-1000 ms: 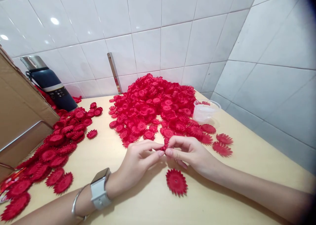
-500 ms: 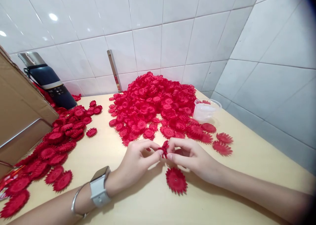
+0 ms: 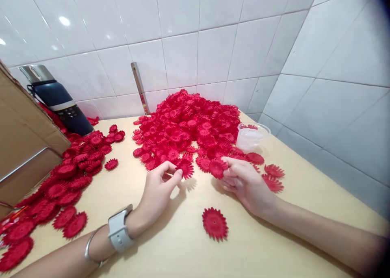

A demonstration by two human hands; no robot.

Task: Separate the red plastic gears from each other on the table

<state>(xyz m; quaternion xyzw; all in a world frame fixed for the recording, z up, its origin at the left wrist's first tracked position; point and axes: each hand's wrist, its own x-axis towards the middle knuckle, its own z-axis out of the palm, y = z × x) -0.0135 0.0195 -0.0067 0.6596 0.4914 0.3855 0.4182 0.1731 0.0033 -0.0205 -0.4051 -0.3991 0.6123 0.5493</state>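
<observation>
Left to right on the pale wooden bench [image 3: 170, 249]: brown cardboard box [image 3: 21, 135], dark blue flask [image 3: 62, 107], big heap of red toothed plastic flower discs [image 3: 189, 123], clear plastic cup [image 3: 251, 136]. Your left hand [image 3: 158, 192] pinches one red disc [image 3: 185, 168] at the heap's near edge; your right hand [image 3: 243, 182] pinches another disc [image 3: 217, 167]. No legible writing.
</observation>
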